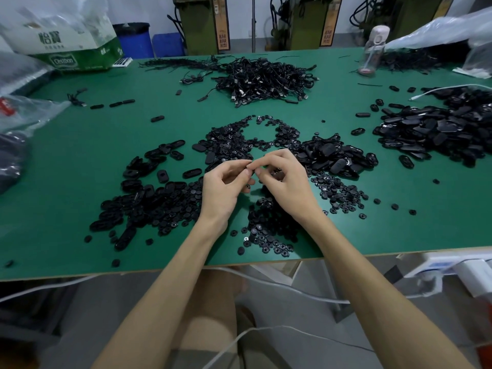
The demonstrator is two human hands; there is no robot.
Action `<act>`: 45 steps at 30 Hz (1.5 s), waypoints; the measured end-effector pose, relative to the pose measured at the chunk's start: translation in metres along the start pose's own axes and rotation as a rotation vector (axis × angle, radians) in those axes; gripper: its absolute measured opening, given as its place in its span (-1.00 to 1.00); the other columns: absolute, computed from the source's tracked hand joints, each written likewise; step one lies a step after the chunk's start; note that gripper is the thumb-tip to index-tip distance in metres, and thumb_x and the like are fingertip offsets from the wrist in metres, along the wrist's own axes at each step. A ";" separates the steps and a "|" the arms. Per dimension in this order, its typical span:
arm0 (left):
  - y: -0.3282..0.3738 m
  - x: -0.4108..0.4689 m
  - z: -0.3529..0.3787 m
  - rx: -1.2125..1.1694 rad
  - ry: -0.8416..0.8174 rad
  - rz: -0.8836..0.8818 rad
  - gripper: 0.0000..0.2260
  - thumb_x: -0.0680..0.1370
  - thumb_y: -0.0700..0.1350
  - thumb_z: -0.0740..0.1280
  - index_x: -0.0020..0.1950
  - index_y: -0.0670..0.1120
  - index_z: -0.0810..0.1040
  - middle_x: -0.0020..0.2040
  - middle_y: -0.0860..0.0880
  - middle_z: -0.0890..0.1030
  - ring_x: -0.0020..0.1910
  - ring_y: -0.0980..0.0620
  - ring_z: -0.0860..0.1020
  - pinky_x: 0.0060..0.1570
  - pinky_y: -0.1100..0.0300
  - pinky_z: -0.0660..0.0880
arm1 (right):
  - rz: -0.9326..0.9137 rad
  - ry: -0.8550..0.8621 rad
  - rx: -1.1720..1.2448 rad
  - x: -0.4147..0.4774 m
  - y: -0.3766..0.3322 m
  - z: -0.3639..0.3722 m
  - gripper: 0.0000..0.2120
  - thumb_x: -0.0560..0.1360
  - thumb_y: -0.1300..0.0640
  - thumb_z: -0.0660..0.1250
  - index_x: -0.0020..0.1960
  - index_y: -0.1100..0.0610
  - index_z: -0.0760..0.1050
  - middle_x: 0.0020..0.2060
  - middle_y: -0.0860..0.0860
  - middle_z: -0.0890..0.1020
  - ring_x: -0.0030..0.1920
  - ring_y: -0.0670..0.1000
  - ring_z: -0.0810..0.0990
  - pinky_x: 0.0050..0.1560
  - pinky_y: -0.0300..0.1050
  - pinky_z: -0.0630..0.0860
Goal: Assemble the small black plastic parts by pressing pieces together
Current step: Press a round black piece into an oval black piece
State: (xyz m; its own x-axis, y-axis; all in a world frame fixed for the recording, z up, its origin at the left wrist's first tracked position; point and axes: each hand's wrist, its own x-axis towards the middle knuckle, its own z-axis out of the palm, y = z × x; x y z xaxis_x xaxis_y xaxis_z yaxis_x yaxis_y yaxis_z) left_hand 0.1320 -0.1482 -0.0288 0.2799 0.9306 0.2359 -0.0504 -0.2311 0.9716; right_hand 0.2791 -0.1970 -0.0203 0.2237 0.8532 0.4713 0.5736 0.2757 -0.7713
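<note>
My left hand [226, 190] and my right hand [286, 182] meet fingertip to fingertip above the middle of the green table [80, 161]. Both have curled fingers and pinch a small black plastic part [277, 174] that the fingers almost wholly hide. Loose black parts lie all around them. Oval shells [149, 201] are heaped to the left, and small round discs [234, 139] lie just beyond the hands. More oval shells [332, 155] sit to the right, with more discs [269, 227] under my wrists.
A tangle of black cables [261, 78] lies at the far middle. A large heap of oval parts [439, 129] fills the right side. A clear water bottle [371, 49] stands at the back right. A green and white carton [72, 41] and plastic bags sit at the left.
</note>
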 end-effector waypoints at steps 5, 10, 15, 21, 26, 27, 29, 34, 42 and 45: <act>0.001 0.000 0.002 0.001 -0.031 -0.019 -0.84 0.59 -0.31 0.43 0.10 -0.10 0.69 -0.14 -0.03 0.74 -0.18 0.06 0.70 -0.19 0.24 0.60 | 0.070 0.026 0.108 0.000 0.000 0.000 -0.84 0.57 0.29 0.41 0.08 0.10 0.68 -0.08 0.03 0.70 -0.08 0.04 0.65 0.02 0.11 0.60; 0.002 -0.001 0.004 0.007 -0.027 -0.029 -0.81 0.59 -0.32 0.42 0.08 -0.06 0.69 -0.15 0.03 0.74 -0.16 0.07 0.70 -0.22 0.27 0.59 | 0.108 0.026 0.126 0.000 0.001 -0.002 -0.88 0.55 0.27 0.45 0.07 0.13 0.68 -0.14 0.02 0.72 -0.11 -0.01 0.67 0.02 0.11 0.62; 0.003 -0.001 0.002 0.001 -0.037 -0.022 -0.79 0.59 -0.32 0.41 0.08 -0.04 0.70 -0.11 0.04 0.75 -0.13 0.07 0.72 -0.19 0.25 0.62 | 0.130 0.020 0.167 0.000 0.002 -0.001 -0.88 0.56 0.24 0.45 0.08 0.12 0.67 -0.15 0.02 0.72 -0.13 -0.01 0.70 0.03 0.10 0.65; 0.002 -0.001 0.003 0.007 0.000 -0.035 -0.76 0.57 -0.37 0.39 0.01 -0.04 0.71 -0.16 0.02 0.76 -0.17 0.07 0.72 -0.13 0.25 0.62 | 0.138 -0.025 0.205 -0.001 0.001 -0.001 -0.87 0.54 0.24 0.49 0.07 0.14 0.65 -0.15 0.06 0.73 -0.12 0.07 0.73 0.05 0.17 0.66; 0.000 0.000 0.002 0.056 0.031 -0.039 -0.74 0.51 -0.39 0.40 -0.08 -0.02 0.71 -0.26 -0.01 0.73 -0.28 0.09 0.66 -0.17 0.26 0.61 | 0.147 -0.056 0.212 -0.001 0.001 -0.001 -0.86 0.51 0.27 0.51 0.06 0.17 0.65 -0.18 0.09 0.73 -0.16 0.10 0.74 0.04 0.18 0.67; 0.000 0.000 0.002 0.056 0.029 -0.044 -0.74 0.51 -0.39 0.40 -0.08 -0.02 0.71 -0.26 -0.02 0.72 -0.28 0.08 0.65 -0.16 0.25 0.61 | 0.148 -0.058 0.213 -0.001 0.001 -0.001 -0.86 0.51 0.27 0.51 0.05 0.16 0.65 -0.18 0.08 0.74 -0.17 0.10 0.74 0.03 0.17 0.67; 0.000 0.000 0.002 0.052 0.027 -0.052 -0.75 0.51 -0.39 0.40 -0.08 -0.03 0.71 -0.25 -0.05 0.72 -0.27 0.05 0.65 -0.12 0.19 0.63 | 0.149 -0.057 0.214 0.000 0.001 -0.001 -0.86 0.50 0.27 0.51 0.05 0.16 0.65 -0.19 0.08 0.73 -0.17 0.09 0.74 0.02 0.17 0.68; 0.001 0.000 0.001 -0.034 -0.013 -0.060 -0.82 0.58 -0.36 0.41 0.11 -0.17 0.71 -0.06 -0.11 0.76 -0.08 -0.04 0.73 0.00 0.14 0.66 | 0.133 -0.019 0.229 0.000 0.003 -0.001 -0.87 0.54 0.26 0.47 0.06 0.11 0.64 -0.17 0.06 0.72 -0.14 0.07 0.73 0.04 0.21 0.66; -0.001 0.000 0.000 0.002 0.029 -0.041 -0.85 0.59 -0.33 0.42 0.12 -0.18 0.71 -0.07 -0.09 0.75 -0.15 0.00 0.71 -0.10 0.17 0.64 | 0.124 -0.093 0.229 0.002 0.006 0.000 -0.87 0.57 0.31 0.41 0.04 0.13 0.67 -0.14 0.04 0.70 -0.11 -0.02 0.68 -0.06 -0.17 0.56; -0.001 0.000 -0.001 0.024 0.025 -0.014 -0.85 0.59 -0.31 0.43 0.15 -0.22 0.70 -0.03 -0.09 0.75 -0.09 -0.01 0.72 -0.09 0.17 0.65 | 0.115 -0.095 0.209 0.002 0.007 0.000 -0.83 0.56 0.35 0.38 0.00 0.14 0.68 -0.11 0.00 0.73 -0.08 0.04 0.70 -0.08 -0.18 0.55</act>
State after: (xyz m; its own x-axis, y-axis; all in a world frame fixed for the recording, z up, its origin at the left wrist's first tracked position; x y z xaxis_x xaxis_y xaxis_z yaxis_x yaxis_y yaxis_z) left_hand 0.1311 -0.1475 -0.0299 0.2568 0.9405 0.2226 -0.0234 -0.2242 0.9743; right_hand 0.2836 -0.1935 -0.0242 0.1977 0.9193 0.3403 0.3706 0.2513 -0.8941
